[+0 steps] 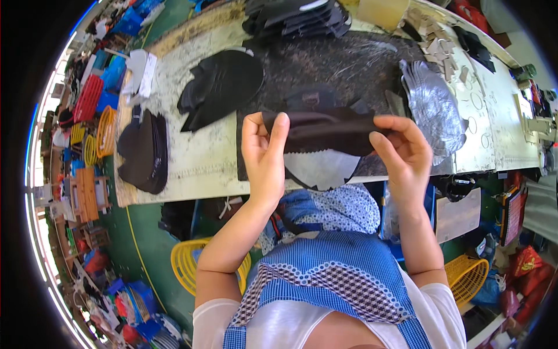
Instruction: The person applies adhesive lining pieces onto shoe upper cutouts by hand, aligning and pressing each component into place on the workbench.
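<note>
A dark, leather-like cut piece (pixel 331 129) with a zigzag lower edge is stretched between my two hands above the table. My left hand (pixel 266 157) grips its left end, thumb in front and fingers behind. At the other end, my right hand (pixel 407 154) pinches the piece between thumb and fingers. Below it, a grey rounded piece with a dark rim (pixel 322 168) shows at the table's front edge; whether it is joined to the dark piece, I cannot tell. Another dark piece (pixel 311 98) lies flat just behind.
Black cut pieces lie in stacks at the left (pixel 144 151), left of centre (pixel 224 84) and far middle (pixel 296 17). Shiny grey pieces (pixel 433 110) overlap at the right. A dark worn mat (pixel 343 55) covers part of the white table (pixel 203 177). Yellow baskets (pixel 186 262) stand below.
</note>
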`<state>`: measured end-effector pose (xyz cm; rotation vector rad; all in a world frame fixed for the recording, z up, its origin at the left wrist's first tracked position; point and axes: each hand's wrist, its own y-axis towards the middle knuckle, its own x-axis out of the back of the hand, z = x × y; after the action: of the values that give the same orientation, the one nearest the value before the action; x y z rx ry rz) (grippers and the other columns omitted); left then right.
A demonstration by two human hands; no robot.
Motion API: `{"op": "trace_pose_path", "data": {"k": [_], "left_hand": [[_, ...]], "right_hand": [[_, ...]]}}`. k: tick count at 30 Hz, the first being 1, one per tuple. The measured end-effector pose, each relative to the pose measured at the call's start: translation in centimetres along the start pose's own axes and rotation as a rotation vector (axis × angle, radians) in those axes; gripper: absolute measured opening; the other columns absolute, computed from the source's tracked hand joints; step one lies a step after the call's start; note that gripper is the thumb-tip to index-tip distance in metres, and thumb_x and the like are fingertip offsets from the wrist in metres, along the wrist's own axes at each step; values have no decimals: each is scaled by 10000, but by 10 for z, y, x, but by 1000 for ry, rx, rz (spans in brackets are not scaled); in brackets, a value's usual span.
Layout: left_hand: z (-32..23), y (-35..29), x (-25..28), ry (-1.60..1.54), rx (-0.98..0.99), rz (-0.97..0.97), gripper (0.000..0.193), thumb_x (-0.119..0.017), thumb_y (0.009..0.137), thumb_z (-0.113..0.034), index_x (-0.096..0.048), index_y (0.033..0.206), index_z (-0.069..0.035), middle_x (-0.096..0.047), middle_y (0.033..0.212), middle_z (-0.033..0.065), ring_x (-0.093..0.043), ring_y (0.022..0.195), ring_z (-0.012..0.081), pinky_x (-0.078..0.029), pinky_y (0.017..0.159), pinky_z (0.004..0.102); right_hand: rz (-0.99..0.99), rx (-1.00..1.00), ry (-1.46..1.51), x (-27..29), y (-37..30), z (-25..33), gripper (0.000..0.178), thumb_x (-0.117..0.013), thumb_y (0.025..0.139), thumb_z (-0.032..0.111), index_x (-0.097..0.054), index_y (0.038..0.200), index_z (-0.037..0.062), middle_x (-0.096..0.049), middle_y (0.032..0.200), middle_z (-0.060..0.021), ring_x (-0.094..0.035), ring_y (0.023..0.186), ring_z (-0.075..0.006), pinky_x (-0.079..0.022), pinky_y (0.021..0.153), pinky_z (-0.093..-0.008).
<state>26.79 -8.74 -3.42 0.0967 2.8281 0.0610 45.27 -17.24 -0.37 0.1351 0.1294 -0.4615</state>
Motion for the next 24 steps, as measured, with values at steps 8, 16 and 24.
{"op": "trace_pose_path", "data": {"k": [8,16,24], "left_hand": [[-51,-68,46,34,29,138,826,-697,849,83,-119,1401,-125,-624,1157,216,-650,944,184,-523,807,271],[-54,-24,56,414,102,241,348,-728,866,-13,-657,1205,10,-575,942,31,-472,562,-8,-398,508,152],[0,-1,54,405,180,267,357,-659,893,36,-605,1245,49,-487,1211,84,-487,583,-17,-555,547,185]], "right_hand": [[188,-66,-147,18,-40,26,368,-675,771,-167,-613,1124,-84,-499,1085,-69,-588,910,-109,-458,741,-212],[110,-293,-45,9,3,11,538,-642,833,-103,-498,1350,-73,-576,1291,-162,-675,829,-130,-523,599,-195],[134,-202,-289,18,18,-44,536,-655,829,-95,-529,1346,-33,-356,1461,-191,-634,715,-76,-527,562,-186]]}}
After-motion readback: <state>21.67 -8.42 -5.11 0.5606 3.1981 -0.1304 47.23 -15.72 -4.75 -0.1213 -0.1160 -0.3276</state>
